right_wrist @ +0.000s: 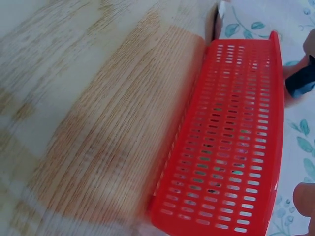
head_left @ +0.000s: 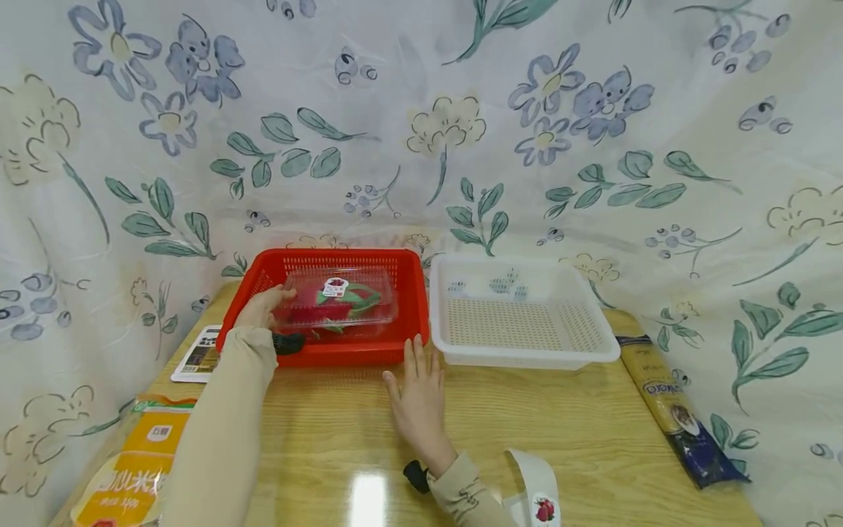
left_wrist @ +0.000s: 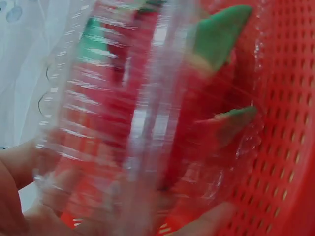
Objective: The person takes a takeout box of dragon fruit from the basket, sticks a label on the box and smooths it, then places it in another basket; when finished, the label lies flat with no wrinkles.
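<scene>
My left hand (head_left: 259, 310) reaches over the left side of a red plastic basket (head_left: 342, 255) and grips the left end of a clear plastic clamshell box (head_left: 377, 282). Inside the box is a dragon fruit (left_wrist: 216, 37), pink-red with green scale tips; a white label sits on the lid. In the left wrist view the fingers curl round the box, blurred through the plastic. My right hand (head_left: 420, 410) lies with straight fingers, fingertips at the basket's front right corner. The right wrist view shows the basket's slotted side wall (right_wrist: 221, 142).
A white plastic basket (head_left: 520, 357) stands right of the red one. Farther right lies a long pasta packet (head_left: 678, 417). A strip of fruit stickers (head_left: 538, 483) is at the front. On the left are a yellow-orange food bag (head_left: 135, 468) and a white-edged card (head_left: 199, 360). Floral cloth (head_left: 395, 161) hangs behind.
</scene>
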`<state>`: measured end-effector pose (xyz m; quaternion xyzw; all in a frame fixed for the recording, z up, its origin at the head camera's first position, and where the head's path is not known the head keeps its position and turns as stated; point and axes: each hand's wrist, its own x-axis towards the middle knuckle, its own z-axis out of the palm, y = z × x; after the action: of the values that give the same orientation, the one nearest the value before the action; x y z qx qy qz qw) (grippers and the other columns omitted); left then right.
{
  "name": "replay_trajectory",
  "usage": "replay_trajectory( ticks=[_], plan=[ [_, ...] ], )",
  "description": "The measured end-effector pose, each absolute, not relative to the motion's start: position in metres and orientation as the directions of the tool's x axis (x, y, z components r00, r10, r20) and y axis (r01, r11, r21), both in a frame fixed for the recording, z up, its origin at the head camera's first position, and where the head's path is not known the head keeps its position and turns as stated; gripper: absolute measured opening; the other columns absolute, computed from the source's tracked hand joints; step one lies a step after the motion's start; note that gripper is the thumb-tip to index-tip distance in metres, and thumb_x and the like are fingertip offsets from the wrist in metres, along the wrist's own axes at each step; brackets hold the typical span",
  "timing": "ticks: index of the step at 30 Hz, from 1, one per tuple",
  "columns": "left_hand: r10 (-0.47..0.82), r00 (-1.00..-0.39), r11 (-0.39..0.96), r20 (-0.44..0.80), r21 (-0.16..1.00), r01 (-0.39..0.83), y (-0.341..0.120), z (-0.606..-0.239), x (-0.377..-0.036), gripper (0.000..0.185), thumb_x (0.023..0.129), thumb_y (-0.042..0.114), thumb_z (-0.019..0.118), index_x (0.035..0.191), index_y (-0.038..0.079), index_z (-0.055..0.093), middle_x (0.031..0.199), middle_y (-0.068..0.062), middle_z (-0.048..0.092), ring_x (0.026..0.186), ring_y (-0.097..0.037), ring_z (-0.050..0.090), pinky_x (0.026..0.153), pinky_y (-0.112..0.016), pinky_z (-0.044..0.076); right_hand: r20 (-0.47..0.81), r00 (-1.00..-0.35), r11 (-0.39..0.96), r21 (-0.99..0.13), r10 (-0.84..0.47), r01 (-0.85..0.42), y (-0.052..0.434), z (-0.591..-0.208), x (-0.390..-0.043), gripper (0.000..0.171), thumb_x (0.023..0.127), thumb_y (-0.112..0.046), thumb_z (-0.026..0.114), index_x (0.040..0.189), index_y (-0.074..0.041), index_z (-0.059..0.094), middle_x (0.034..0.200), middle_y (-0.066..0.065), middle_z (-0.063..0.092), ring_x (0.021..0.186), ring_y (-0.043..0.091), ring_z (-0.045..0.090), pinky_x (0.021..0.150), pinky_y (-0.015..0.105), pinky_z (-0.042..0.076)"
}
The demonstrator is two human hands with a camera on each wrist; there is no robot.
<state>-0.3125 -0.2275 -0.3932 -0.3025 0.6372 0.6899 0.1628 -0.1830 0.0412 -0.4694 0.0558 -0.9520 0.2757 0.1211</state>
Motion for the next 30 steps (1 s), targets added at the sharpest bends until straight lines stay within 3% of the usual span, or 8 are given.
replay_trajectory(
  ticks=[2, 5, 11, 15, 19, 22, 25, 30],
  plan=[
    [-0.196, -0.75, -0.102, -0.632, 0.773, -0.626, -0.228, -0.394, -0.31, 0.076, 0.095, 0.04, 0.056, 0.156, 0.023, 0.015, 0.161, -0.006, 0.023, 0.142, -0.03, 0.029, 0.118, -0.05, 0.027, 0.257, -0.966, 0.839, -0.517, -0.039, -0.172, 0.042, -0.469, -0.182, 0.067, 0.098, -0.04, 0.052, 0.151, -0.006, 0.032, 0.161, 0.011, 0.024, 0.144, 0.048, 0.022, 0.11, 0.067, 0.028],
    [-0.222, -0.734, -0.002, -0.642, 0.753, -0.658, -0.231, -0.394, -0.31, 0.082, 0.093, 0.037, 0.057, 0.156, 0.014, 0.011, 0.163, -0.014, 0.015, 0.143, -0.036, 0.023, 0.116, -0.055, 0.027, 0.255, -0.966, 0.835, -0.523, -0.036, -0.169, 0.043, -0.468, -0.181, 0.067, 0.097, -0.039, 0.052, 0.151, -0.006, 0.032, 0.161, 0.011, 0.024, 0.144, 0.048, 0.021, 0.11, 0.067, 0.027],
    [-0.305, -0.713, 0.117, -0.631, 0.719, -0.685, -0.234, -0.393, -0.317, 0.078, 0.088, 0.03, 0.066, 0.151, 0.008, 0.025, 0.155, -0.018, 0.03, 0.134, -0.037, 0.033, 0.112, -0.054, 0.035, 0.256, -0.966, 0.837, -0.521, -0.033, -0.166, 0.043, -0.467, -0.179, 0.067, 0.097, -0.039, 0.054, 0.151, -0.006, 0.032, 0.16, 0.011, 0.025, 0.144, 0.048, 0.022, 0.11, 0.066, 0.028],
    [-0.244, -0.781, 0.164, -0.575, 0.769, -0.618, -0.233, -0.39, -0.312, 0.072, 0.091, 0.02, 0.061, 0.151, 0.004, 0.026, 0.155, -0.018, 0.028, 0.133, -0.036, 0.031, 0.115, -0.054, 0.031, 0.254, -0.967, 0.839, -0.518, -0.033, -0.165, 0.043, -0.467, -0.178, 0.067, 0.097, -0.038, 0.054, 0.151, -0.006, 0.032, 0.16, 0.011, 0.025, 0.143, 0.049, 0.023, 0.11, 0.066, 0.028],
    [-0.174, -0.87, 0.378, -0.462, 0.784, -0.492, -0.228, -0.389, -0.311, 0.056, 0.093, 0.013, 0.055, 0.143, -0.006, 0.038, 0.144, -0.025, 0.04, 0.12, -0.037, 0.041, 0.113, -0.055, 0.034, 0.252, -0.967, 0.851, -0.499, -0.036, -0.162, 0.043, -0.467, -0.178, 0.068, 0.096, -0.039, 0.055, 0.151, -0.006, 0.032, 0.16, 0.011, 0.025, 0.142, 0.05, 0.025, 0.11, 0.066, 0.029],
    [-0.137, -0.92, 0.596, -0.366, 0.712, -0.372, -0.223, -0.386, -0.309, 0.043, 0.091, 0.011, 0.053, 0.127, -0.012, 0.051, 0.121, -0.028, 0.054, 0.102, -0.036, 0.049, 0.105, -0.052, 0.043, 0.249, -0.967, 0.857, -0.487, -0.046, -0.166, 0.044, -0.466, -0.179, 0.068, 0.096, -0.039, 0.055, 0.151, -0.007, 0.032, 0.16, 0.011, 0.025, 0.142, 0.05, 0.025, 0.11, 0.066, 0.03],
    [-0.131, -0.941, 0.715, -0.312, 0.628, -0.308, -0.215, -0.383, -0.304, 0.038, 0.086, 0.011, 0.054, 0.117, -0.011, 0.058, 0.107, -0.028, 0.061, 0.093, -0.035, 0.052, 0.096, -0.052, 0.048, 0.251, -0.966, 0.858, -0.481, -0.061, -0.179, 0.046, -0.466, -0.181, 0.068, 0.095, -0.039, 0.057, 0.151, -0.007, 0.032, 0.16, 0.011, 0.026, 0.142, 0.05, 0.025, 0.109, 0.066, 0.03],
    [-0.219, -0.928, 0.83, -0.302, 0.442, -0.34, -0.196, -0.374, -0.3, 0.043, 0.087, 0.019, 0.057, 0.121, -0.007, 0.057, 0.113, -0.028, 0.061, 0.097, -0.04, 0.054, 0.091, -0.063, 0.047, 0.233, -0.967, 0.875, -0.441, -0.104, -0.2, 0.052, -0.462, -0.186, 0.069, 0.094, -0.036, 0.06, 0.15, -0.006, 0.034, 0.158, 0.014, 0.03, 0.139, 0.051, 0.03, 0.108, 0.065, 0.033]
  ],
)
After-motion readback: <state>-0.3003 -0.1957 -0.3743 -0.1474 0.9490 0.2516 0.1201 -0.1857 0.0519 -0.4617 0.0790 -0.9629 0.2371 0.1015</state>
